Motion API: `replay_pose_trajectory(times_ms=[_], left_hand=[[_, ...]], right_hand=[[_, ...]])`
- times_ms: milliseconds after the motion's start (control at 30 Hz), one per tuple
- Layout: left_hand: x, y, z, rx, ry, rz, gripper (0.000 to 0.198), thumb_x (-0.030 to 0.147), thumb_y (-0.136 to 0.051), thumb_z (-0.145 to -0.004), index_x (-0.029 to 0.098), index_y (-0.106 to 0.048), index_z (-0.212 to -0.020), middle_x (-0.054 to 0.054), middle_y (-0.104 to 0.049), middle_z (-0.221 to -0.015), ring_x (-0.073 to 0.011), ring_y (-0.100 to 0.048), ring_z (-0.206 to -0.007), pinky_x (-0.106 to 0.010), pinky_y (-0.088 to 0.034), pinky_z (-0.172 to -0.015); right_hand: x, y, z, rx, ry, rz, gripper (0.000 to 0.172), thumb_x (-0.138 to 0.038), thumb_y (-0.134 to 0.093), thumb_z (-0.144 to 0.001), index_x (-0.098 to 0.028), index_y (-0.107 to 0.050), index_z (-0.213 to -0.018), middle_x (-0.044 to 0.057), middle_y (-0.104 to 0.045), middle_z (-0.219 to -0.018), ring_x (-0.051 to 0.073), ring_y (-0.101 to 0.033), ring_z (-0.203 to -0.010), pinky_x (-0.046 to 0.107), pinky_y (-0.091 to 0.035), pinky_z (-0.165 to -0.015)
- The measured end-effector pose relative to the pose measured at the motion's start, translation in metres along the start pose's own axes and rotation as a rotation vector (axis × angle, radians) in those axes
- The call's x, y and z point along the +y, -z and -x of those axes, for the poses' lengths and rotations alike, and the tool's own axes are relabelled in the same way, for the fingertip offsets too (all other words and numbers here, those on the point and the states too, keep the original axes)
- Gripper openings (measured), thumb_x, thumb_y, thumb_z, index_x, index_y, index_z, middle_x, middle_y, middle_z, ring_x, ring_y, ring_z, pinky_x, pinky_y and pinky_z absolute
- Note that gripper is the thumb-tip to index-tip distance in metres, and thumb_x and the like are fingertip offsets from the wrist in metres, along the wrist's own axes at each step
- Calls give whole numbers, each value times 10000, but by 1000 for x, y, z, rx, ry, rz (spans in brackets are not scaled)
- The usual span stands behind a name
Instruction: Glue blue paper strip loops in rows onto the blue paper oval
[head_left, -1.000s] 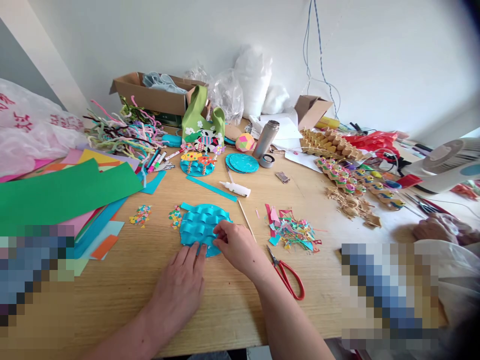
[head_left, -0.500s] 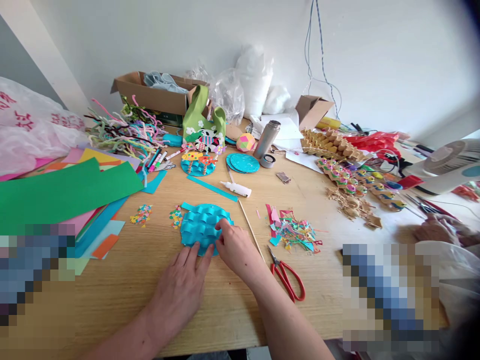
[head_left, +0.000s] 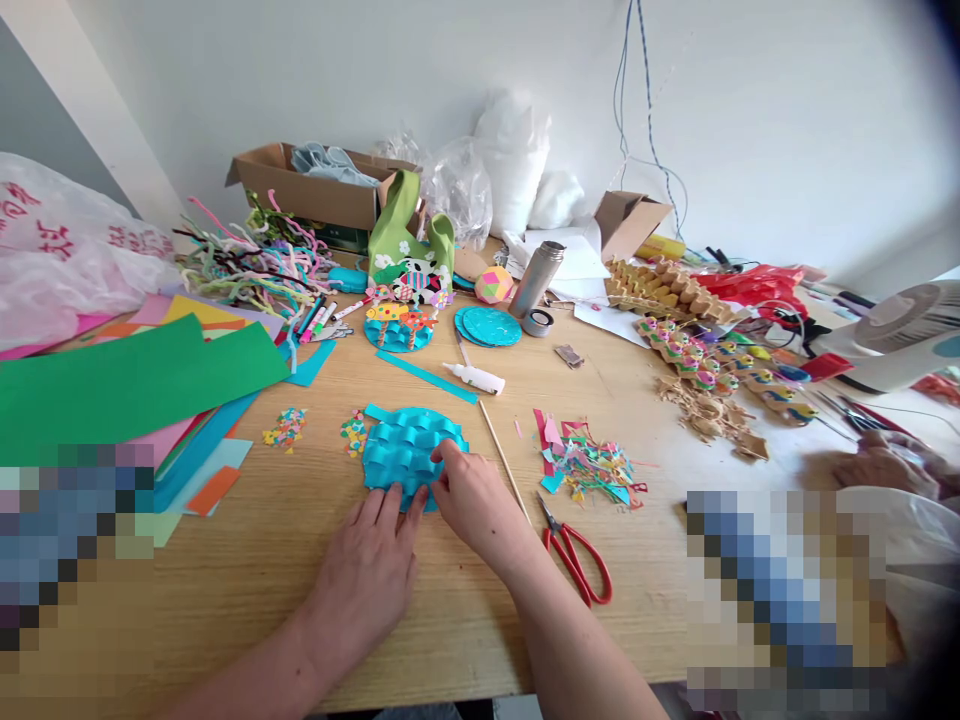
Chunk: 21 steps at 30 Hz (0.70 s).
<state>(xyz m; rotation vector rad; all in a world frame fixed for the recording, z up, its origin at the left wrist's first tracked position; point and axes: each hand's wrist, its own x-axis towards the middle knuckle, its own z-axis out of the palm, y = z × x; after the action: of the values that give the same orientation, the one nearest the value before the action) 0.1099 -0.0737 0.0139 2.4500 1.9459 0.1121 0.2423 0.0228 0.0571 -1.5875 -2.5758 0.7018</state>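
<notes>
A round blue disc (head_left: 401,450) lies on the table in front of me, covered with rows of looped blue paper strips. My left hand (head_left: 373,540) rests at its lower edge, fingers stretched out and tips touching it. At the right side of the disc, my right hand (head_left: 480,495) is closed in a pinch on a blue paper strip, mostly hidden by the fingers. A thin wooden stick (head_left: 504,460) lies just right of that hand. Red-handled scissors (head_left: 576,555) lie beside my right forearm, blades pointing away from me.
Paper scraps (head_left: 592,465) lie to the right, confetti (head_left: 285,430) to the left. Beyond are a glue bottle (head_left: 478,379), a blue strip (head_left: 426,376), blue discs (head_left: 491,326) and a steel flask (head_left: 538,280). Coloured sheets (head_left: 135,380) cover the left side. Another person's hand (head_left: 881,465) is far right.
Both hands stay in nearly the same place on the disc. The whole view has shifted very slightly.
</notes>
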Motion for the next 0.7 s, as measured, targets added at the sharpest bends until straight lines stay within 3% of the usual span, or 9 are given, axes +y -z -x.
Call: replay_pose_trajectory(times_ms=[700], left_hand=[[2,7,-3,-55,66,106,568,143,-498,-847,204,-508,-1411,-133,-578,-1274,-302,-509,-1144,-495,-430,-1005]], right_hand=[[-4,8,1,-51,-25,-2,309,-96,-533,-850,-147,-577,-1151,84,-731,-958,233,-680,-937,278,-375,-697]])
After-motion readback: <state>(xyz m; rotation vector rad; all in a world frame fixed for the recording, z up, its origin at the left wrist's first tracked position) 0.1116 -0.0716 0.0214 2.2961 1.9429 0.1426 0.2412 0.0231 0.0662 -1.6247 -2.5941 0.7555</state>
